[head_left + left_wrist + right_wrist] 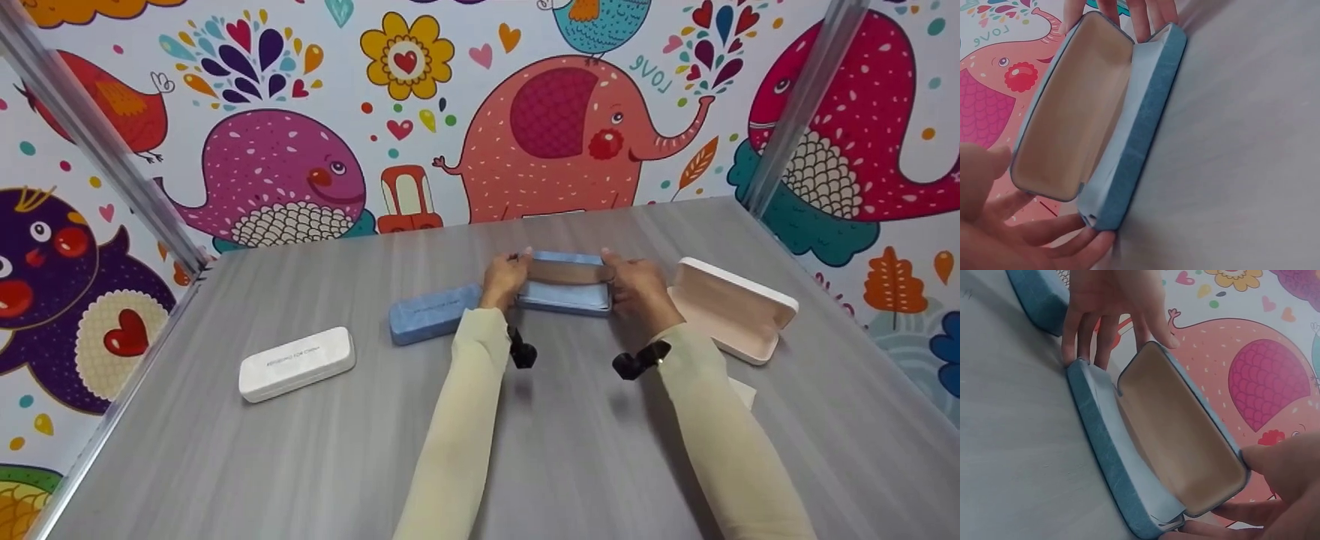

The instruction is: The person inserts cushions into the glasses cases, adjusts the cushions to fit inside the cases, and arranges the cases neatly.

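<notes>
Holding an open blue case (pixel 566 277) by its two short ends above a grey tabletop (pixel 570 450), with the left hand (pixel 504 279) at one end and the right hand (pixel 637 289) at the other, thumbs at the raised, brown-lined lid (pixel 1072 112), fingers at the base. Between both hands, inside the base, a pale blue sheet (pixel 562 294). Just left of the grip, a closed blue case (pixel 431 315); farther left and nearer the camera, a closed white case (pixel 298 364). Just right of the grip, an open white case (pixel 739 304), partly hidden. Behind, a cartoon-animal wall (pixel 420 135).
</notes>
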A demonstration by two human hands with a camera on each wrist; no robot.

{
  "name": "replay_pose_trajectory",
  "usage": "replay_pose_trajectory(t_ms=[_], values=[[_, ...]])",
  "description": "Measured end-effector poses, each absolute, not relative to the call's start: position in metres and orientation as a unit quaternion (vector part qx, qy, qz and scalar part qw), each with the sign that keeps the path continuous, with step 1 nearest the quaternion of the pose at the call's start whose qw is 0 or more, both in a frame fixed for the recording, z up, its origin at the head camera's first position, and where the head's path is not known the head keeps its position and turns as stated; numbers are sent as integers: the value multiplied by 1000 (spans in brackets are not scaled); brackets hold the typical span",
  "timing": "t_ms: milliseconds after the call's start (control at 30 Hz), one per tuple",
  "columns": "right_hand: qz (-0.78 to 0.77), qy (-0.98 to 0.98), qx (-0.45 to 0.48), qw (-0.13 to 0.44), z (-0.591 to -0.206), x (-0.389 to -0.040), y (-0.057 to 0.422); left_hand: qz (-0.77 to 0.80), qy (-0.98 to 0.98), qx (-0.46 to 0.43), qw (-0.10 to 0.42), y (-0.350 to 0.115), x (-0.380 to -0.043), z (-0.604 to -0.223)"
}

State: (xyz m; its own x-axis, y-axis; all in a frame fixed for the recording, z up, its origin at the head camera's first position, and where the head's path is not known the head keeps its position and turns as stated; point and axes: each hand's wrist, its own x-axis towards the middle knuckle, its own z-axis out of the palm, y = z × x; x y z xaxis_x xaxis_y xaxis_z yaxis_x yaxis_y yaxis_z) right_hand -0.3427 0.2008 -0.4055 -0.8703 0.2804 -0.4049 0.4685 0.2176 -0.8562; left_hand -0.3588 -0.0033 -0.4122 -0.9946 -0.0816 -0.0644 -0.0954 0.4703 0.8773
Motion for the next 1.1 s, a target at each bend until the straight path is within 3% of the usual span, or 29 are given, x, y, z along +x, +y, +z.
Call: replay_pose_trajectory(t_ms=[200,467,700,833,900,1033,1100], values=[[-594,765,233,95,-408,-342,203,515,854,-72,-12,-4,-361,-415],[-626,742,211,113,-412,-345,206,496,866,-67,13,-7,-367,-417],[-628,737,212,132,-413,-344,208,481,876,5,-35,-15,-424,-478],[-633,734,217,118,-414,-344,208,485,874,4,-14,-14,-435,-487],[-642,729,211,111,-415,-345,207,476,878,12,-53,-12,-444,-499],[-649,728,200,99,-417,-344,207,468,880,17,-79,-11,-433,-491],[-653,726,192,96,-417,-343,208,468,882,1,-61,-10,-411,-468]])
